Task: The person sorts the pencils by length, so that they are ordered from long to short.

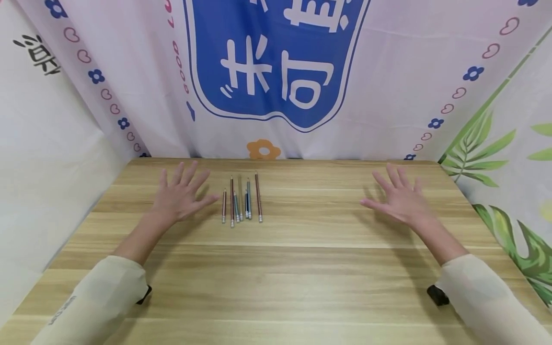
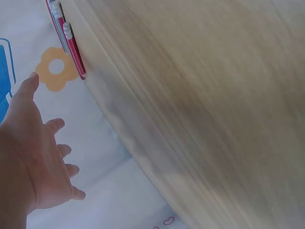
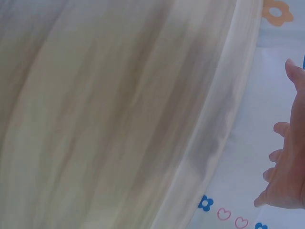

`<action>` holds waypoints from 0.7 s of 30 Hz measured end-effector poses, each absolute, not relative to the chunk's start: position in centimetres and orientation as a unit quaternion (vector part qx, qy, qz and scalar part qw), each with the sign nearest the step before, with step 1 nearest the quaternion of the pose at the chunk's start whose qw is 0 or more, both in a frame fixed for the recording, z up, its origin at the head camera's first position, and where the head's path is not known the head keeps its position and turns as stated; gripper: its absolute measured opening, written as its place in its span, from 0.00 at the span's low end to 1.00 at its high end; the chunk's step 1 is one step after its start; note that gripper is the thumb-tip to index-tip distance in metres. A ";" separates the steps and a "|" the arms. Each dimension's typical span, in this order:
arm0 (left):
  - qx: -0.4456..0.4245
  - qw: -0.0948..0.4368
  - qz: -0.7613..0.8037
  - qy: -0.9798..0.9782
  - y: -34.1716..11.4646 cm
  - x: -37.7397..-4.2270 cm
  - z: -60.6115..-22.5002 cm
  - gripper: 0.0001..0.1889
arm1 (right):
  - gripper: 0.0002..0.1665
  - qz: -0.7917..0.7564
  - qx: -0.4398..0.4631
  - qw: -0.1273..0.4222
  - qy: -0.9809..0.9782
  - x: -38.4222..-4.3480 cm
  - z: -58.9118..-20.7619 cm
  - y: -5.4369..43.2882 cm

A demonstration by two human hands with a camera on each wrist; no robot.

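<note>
Several pencils (image 1: pixel 258 197) lie roughly side by side on the wooden table, their white eraser ends towards me and their tips pointing away. They differ in length; some are dark red, some bluish, one tan. My left hand (image 1: pixel 177 195) hovers just left of them, fingers spread, its thumb near the leftmost short red pencil (image 1: pixel 224 206) without gripping it. In the left wrist view, red pencil (image 2: pixel 74 51) ends show above the left hand (image 2: pixel 40 155). Well to the right, my right hand (image 1: pixel 402 201) also hovers with spread fingers and holds nothing; the right wrist view shows that hand (image 3: pixel 289 162) from the side.
The wooden table (image 1: pixel 276 282) reaches back to a hanging white cloth (image 1: pixel 388 105) with a blue printed sign and an orange flower. Cloth with green leaves (image 1: pixel 478 158) hangs at the right, and plain white cloth (image 1: pixel 51 143) at the left.
</note>
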State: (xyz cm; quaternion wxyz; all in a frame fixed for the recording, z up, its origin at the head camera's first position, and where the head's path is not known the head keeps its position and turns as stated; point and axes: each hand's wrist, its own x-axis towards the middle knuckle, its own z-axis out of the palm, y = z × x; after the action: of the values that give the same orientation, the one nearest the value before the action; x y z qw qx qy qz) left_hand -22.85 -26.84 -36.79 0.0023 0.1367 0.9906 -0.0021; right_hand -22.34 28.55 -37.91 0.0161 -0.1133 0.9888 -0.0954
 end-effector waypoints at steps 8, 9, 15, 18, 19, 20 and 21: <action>0.139 0.002 0.003 0.990 -26.2 -22.7 -36.8 0.47 | 0.57 -0.081 -0.136 -0.002 0.987 -22.7 -38.1 26.3; 0.141 0.002 0.001 0.990 -26.1 -22.7 -36.8 0.47 | 0.57 -0.080 -0.139 -0.006 0.987 -22.7 -38.2 26.1; 0.148 0.000 -0.010 0.989 -25.7 -22.7 -37.0 0.46 | 0.55 -0.069 -0.159 -0.019 0.985 -22.8 -38.2 24.6; 0.148 0.001 -0.014 0.989 -25.5 -22.7 -37.2 0.47 | 0.54 -0.058 -0.171 -0.026 0.983 -23.0 -38.3 23.9; 0.149 0.001 -0.015 0.989 -25.5 -22.7 -37.3 0.47 | 0.54 -0.056 -0.174 -0.028 0.983 -23.1 -38.3 23.6; 0.149 0.002 -0.015 0.989 -25.4 -22.8 -37.4 0.47 | 0.54 -0.053 -0.177 -0.029 0.982 -23.2 -38.3 23.4; 0.149 0.003 -0.016 0.989 -25.4 -22.8 -37.4 0.47 | 0.54 -0.052 -0.179 -0.031 0.982 -23.3 -38.3 23.1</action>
State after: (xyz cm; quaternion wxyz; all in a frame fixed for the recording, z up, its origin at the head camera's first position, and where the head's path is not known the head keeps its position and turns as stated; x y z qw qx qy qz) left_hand -22.78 -25.42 -37.43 0.0035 0.1488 0.9887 -0.0156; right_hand -23.27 23.13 -38.30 -0.0308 -0.1794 0.9819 -0.0518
